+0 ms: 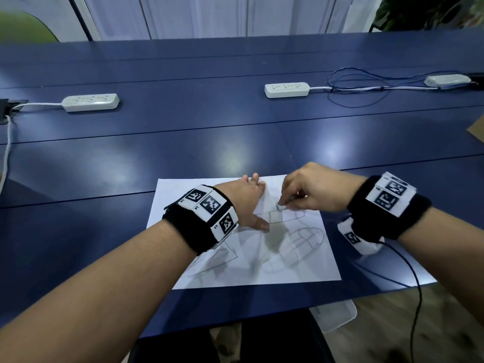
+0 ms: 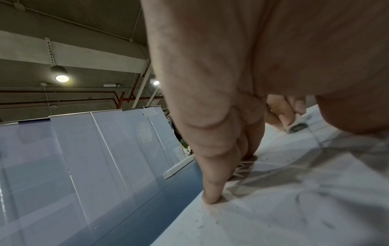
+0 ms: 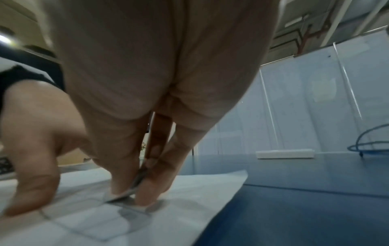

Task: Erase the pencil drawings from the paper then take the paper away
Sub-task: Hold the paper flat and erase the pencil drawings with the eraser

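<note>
A white sheet of paper (image 1: 243, 268) with grey pencil outlines lies on the blue table near its front edge. My left hand (image 1: 248, 200) lies flat on the paper's upper middle, its straight fingers (image 2: 212, 188) pressing the paper (image 2: 294, 208) down. My right hand (image 1: 309, 191) pinches a small white eraser (image 1: 280, 207) between thumb and fingers, its tip on a drawn shape just right of the left hand. In the right wrist view the eraser (image 3: 126, 193) touches the paper (image 3: 189, 199) over pencil lines. The left wrist view shows the eraser (image 2: 297, 125) beyond my palm.
Power strips (image 1: 90, 102) (image 1: 286, 89) (image 1: 446, 80) lie across the far half of the blue table (image 1: 183, 153), with thin blue cable (image 1: 366, 85) looped at the back right. A brown cardboard corner (image 1: 477, 133) shows at the right edge. A black wire (image 1: 416, 284) hangs from my right wrist.
</note>
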The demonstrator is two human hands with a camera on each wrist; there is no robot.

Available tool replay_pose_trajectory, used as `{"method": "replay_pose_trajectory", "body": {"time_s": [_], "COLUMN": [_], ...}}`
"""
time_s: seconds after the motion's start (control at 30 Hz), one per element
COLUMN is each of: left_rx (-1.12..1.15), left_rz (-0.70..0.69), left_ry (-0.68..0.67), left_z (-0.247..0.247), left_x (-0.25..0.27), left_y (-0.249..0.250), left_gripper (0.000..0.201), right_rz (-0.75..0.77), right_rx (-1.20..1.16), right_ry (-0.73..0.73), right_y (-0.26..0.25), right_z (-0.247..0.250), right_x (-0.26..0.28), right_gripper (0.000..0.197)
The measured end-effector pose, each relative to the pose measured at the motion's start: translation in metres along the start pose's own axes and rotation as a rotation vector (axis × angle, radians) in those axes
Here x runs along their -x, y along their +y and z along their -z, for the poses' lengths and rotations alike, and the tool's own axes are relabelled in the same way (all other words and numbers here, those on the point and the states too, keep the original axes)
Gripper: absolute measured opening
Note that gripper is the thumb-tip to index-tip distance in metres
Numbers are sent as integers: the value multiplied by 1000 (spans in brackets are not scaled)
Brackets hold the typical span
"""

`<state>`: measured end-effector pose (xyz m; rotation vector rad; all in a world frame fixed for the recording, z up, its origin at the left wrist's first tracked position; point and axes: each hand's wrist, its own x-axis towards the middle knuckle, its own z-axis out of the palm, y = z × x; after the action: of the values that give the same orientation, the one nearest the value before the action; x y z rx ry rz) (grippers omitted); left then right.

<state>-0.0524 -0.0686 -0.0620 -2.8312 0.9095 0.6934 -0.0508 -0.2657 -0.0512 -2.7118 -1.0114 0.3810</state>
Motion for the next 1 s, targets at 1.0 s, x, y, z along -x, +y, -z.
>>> {"method": "replay_pose_trajectory", "body": {"time_s": [1.0], "left_rx": [-93], "left_rz": [-40], "left_ry": [33], "left_z": [10], "left_x": [-6], "left_y": [3], "left_gripper": [99], "right_rz": [-100], "right_rx": [57], "right_ry": [100], "right_y": [17], "right_z": [9], "right_x": [-27], "right_gripper": [20]}}
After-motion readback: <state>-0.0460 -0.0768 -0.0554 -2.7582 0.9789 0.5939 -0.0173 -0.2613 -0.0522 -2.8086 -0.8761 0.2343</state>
